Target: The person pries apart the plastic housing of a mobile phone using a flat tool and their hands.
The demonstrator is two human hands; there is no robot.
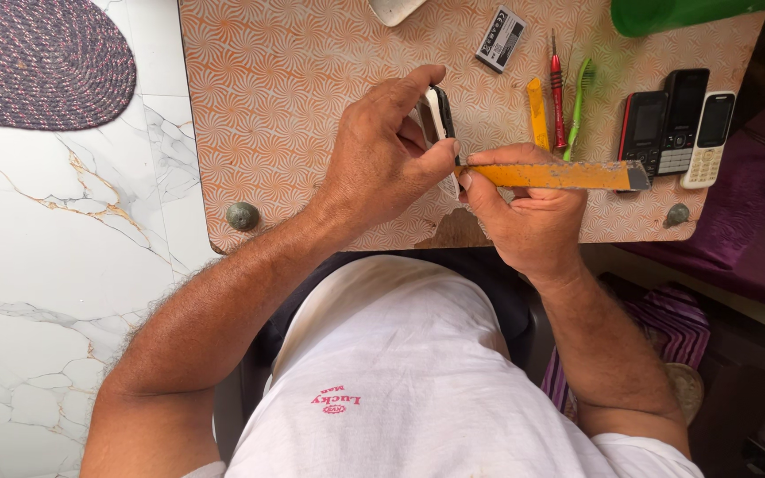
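Left hand (381, 164): fingers curled and clamped around a small black-and-white mobile phone (438, 119), held on edge above the near part of the table. Right hand (524, 217): fingers closed around a long flat orange plastic pry tool with a dark end (555, 175), held level, its left tip meeting the lower edge of the phone beside the left thumb. Support: small table with an orange-and-white swirl-patterned top (285, 97), worn at the near edge, a round grey knob at each near corner. On the table, beyond the right hand: a short orange plastic pick (537, 113), a red-handled screwdriver (558, 90) and a green toothbrush (579, 102), lying side by side; to their right, three keypad phones in a row, black-and-red (643, 131), black (683, 119), white (708, 137). Farther back: a flat grey phone battery (500, 38). Floor: white marble tiles with an oval purple braided rug (42, 57) to the left.
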